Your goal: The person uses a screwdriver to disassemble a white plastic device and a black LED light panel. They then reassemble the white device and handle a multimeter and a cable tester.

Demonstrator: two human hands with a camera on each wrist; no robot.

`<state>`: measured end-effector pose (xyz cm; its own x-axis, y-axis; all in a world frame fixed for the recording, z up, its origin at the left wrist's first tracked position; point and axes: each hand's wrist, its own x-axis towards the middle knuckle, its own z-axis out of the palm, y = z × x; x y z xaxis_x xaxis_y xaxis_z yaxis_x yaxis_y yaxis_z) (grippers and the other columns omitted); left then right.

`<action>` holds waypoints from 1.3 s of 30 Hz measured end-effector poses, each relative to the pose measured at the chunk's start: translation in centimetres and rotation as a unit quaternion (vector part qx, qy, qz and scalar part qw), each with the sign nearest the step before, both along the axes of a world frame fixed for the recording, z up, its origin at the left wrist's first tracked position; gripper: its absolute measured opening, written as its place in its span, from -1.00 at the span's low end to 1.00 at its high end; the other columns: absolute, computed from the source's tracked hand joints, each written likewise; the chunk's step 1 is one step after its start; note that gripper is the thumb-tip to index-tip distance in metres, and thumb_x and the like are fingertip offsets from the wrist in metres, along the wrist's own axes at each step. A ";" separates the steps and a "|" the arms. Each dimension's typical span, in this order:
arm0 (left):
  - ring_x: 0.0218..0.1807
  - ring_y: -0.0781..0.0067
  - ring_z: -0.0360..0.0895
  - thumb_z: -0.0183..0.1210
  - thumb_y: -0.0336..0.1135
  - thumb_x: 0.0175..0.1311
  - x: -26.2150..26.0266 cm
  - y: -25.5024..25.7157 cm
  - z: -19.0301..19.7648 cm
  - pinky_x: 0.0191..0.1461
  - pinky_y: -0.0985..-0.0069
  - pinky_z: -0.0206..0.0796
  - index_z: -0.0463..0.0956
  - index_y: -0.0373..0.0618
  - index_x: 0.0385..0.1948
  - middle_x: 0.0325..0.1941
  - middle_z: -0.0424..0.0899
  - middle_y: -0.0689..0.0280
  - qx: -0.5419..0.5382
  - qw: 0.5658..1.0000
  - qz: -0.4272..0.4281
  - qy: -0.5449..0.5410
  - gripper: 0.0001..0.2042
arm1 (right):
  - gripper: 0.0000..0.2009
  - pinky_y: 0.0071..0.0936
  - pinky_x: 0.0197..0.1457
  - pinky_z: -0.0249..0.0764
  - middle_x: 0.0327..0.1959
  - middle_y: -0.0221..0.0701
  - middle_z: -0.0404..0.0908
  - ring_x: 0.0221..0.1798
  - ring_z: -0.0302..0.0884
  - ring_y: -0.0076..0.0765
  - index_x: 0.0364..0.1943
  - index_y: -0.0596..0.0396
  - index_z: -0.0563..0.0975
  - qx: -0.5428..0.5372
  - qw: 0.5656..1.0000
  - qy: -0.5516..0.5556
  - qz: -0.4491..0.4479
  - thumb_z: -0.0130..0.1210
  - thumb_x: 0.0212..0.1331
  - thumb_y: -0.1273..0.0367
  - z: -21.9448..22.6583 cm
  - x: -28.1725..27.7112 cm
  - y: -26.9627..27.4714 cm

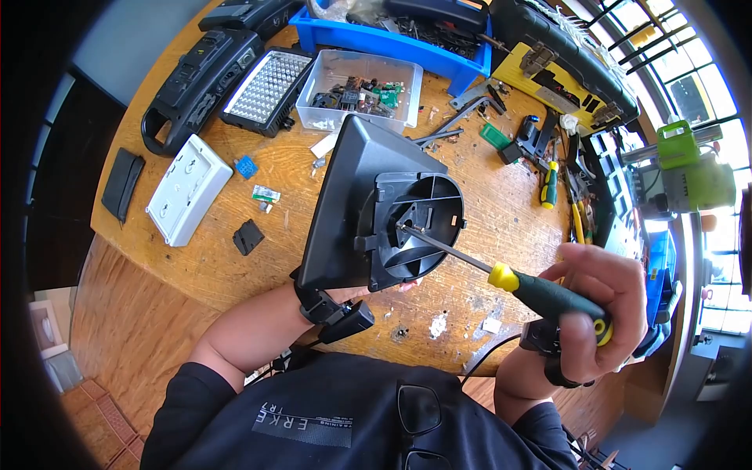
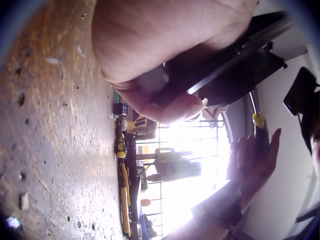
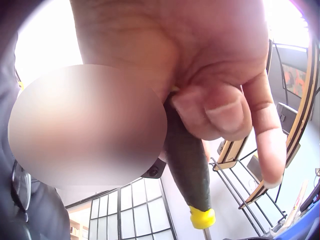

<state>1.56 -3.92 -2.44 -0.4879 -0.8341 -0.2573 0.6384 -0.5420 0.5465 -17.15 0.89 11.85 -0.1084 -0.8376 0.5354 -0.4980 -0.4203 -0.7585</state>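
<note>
One wooden desk [image 1: 509, 215] carries most of what we see in the head view. Along its far side stand a yellow-and-black toolbox [image 1: 572, 55], at the right, and a blue bin [image 1: 376, 41]. In the middle, above the desk, we find the black housing [image 1: 348, 176], held tilted with its round, ribbed mount [image 1: 437, 202] turned toward the camera. Just beyond its upper end sits a clear plastic box [image 1: 317, 120] of small components [image 1: 356, 92]; left of that box we note an LED panel [image 1: 268, 84] and, nearer the person, a white plastic shell [image 1: 188, 192]. The left grip [image 2: 167, 50], best seen from the left wrist, is curled round the edge of the black housing. The right grip [image 1: 615, 309] is closed about the handle of a screwdriver [image 1: 540, 298], whose shaft slants to the recess at the mount's centre; whether the tip engages a screw we cannot tell. A second screwdriver [image 1: 550, 186] lies farther right. Between shell and housing we observe a black square piece [image 1: 248, 236], a small green board [image 1: 266, 193] and a blue piece [image 1: 246, 166].
</note>
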 end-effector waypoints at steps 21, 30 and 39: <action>-0.30 0.24 0.70 -0.01 -0.02 0.34 0.1 -0.2 -0.4 -0.49 0.38 0.68 -0.04 -0.24 0.37 0.33 0.29 0.07 0.063 0.994 -0.004 0.091 -0.31 | -0.31 -0.59 -0.42 0.46 -0.53 -0.38 0.50 -0.59 0.35 -0.65 -0.06 0.44 0.43 -0.063 0.967 -0.145 0.200 0.51 -0.21 0.20 -1.1 -1.6 -1.0; -0.31 0.22 0.70 -0.03 0.02 0.35 0.3 -0.3 -1.5 -0.51 0.36 0.67 -0.05 -0.24 0.37 0.28 0.34 0.02 0.058 0.984 -0.023 0.166 -0.30 | -0.36 -0.61 -0.44 0.46 -0.49 -0.34 0.52 -0.59 0.37 -0.62 -0.16 0.33 0.47 -0.062 0.995 -0.027 0.067 0.45 -0.16 0.05 0.1 -0.7 -1.1; -0.47 0.32 0.68 -0.01 0.06 0.33 0.7 -0.3 0.1 -0.62 0.47 0.58 -0.01 -0.21 0.37 0.17 0.46 0.06 0.016 0.999 -0.047 -0.009 -0.29 | -0.38 -0.62 -0.44 0.45 -0.53 -0.34 0.57 -0.60 0.43 -0.57 -0.23 0.31 0.50 0.004 0.996 -0.088 -0.016 0.48 -0.22 0.05 0.0 0.6 -0.1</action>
<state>2.26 -4.26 -2.30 -0.5581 -0.7761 -0.2936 0.5741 -0.6166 0.5387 -16.57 0.82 11.83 -0.2266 -0.8361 0.4996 -0.3691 -0.4010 -0.8385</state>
